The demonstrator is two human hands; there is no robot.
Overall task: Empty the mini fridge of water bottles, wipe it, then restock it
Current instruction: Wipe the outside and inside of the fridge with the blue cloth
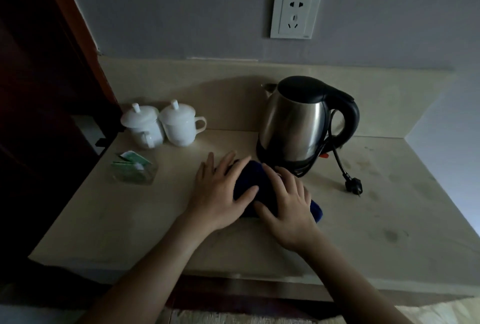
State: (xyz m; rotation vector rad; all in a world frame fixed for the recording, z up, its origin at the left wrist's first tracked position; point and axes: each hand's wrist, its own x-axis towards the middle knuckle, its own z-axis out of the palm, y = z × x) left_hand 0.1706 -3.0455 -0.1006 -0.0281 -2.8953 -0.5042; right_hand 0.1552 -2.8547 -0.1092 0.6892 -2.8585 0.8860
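In the head view, the left hand (220, 191) and the right hand (288, 204) lay flat, fingers straight, on the dark blue cloth (249, 180) on the table (130, 219). The fridge and bottles were out of sight. Lifting the cloth carelessly might have nudged the kettle (296, 126) just beside it or caught its cord (340, 162).

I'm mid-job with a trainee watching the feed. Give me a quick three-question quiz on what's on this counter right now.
1. True or false: the kettle is plugged into the wall socket.
2. How many lidded white cups stand near the wall?
3. What do the left hand and right hand rest on: A) blue cloth, B) kettle, C) tea sachets?

Key: 1 false, its plug lies on the counter; 2 two; 3 A.
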